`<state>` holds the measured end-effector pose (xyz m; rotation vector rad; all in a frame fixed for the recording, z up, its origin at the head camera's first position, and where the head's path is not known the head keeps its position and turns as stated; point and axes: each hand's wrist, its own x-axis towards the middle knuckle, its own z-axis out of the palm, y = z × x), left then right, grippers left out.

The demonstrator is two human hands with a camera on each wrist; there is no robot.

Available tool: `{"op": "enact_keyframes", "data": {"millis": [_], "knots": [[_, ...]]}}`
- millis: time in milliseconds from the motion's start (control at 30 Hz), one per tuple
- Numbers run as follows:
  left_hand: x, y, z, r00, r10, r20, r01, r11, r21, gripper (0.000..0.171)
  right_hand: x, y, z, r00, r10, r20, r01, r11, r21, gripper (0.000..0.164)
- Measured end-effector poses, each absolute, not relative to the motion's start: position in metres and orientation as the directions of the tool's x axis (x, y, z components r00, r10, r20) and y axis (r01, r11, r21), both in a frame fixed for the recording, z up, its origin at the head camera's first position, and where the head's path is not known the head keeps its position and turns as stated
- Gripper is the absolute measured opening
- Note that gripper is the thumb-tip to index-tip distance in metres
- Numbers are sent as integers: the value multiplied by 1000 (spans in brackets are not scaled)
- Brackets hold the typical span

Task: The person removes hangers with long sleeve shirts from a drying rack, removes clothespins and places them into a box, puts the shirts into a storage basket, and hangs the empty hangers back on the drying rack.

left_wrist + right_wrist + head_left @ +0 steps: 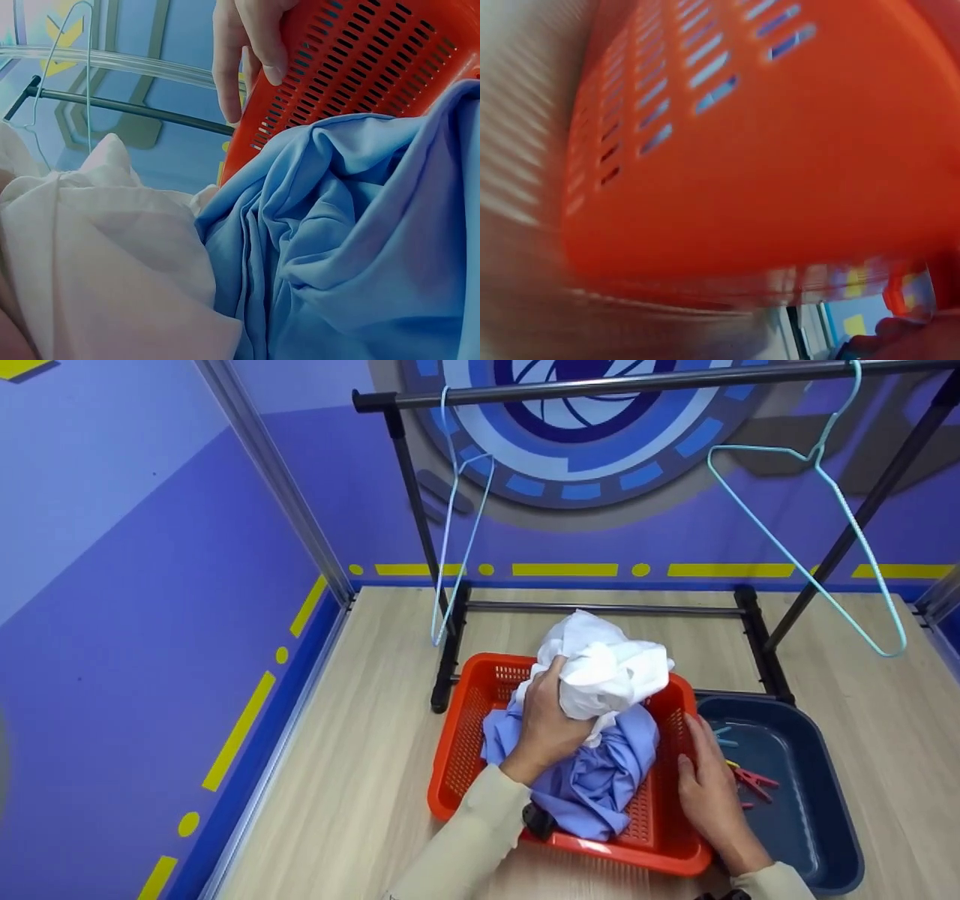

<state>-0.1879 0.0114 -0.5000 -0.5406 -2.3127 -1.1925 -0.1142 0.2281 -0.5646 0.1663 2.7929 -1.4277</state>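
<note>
My left hand [551,724] grips a bunched white cloth garment [615,679] above the red plastic basket [600,849]. Beneath it, a crumpled blue garment [600,791] lies inside the basket; the left wrist view shows the white garment [112,255] beside the blue one [360,247]. At the basket's right side, my right hand [712,795] holds the rim, thumb on the inner side and fingers over the outside. In the right wrist view the slotted basket wall [840,165] fills most of the picture.
A dark blue tray [802,802] with several clothespins [754,781] stands right of the basket. Behind is a black clothes rack [600,389], with one hanger [472,521] at its left and another hanger [855,521] at its right. A wall [187,585] borders the left side.
</note>
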Motion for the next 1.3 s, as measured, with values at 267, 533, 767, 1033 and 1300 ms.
{"op": "enact_keyframes", "data": {"millis": [267, 533, 767, 1033, 1300], "knots": [[-187, 2, -496, -831, 105, 546, 504, 557, 660, 62, -116, 226, -565, -991, 133, 24, 62, 605, -794, 66], [-185, -11, -491, -800, 125, 586, 570, 459, 681, 52, -120, 230, -567, -987, 141, 75, 26, 610, -792, 63], [-175, -22, -483, -788, 197, 583, 602, 441, 665, 40, -127, 237, -568, -982, 144, 121, -8, 612, -791, 60], [-161, -33, -475, -790, 318, 523, 613, 413, 674, 36, -130, 241, -566, -988, 129, 89, 10, 619, -785, 60], [-138, -34, -467, -831, 399, 387, 534, 380, 755, 43, -132, 241, -567, -983, 129, 128, -18, 631, -776, 61]]}}
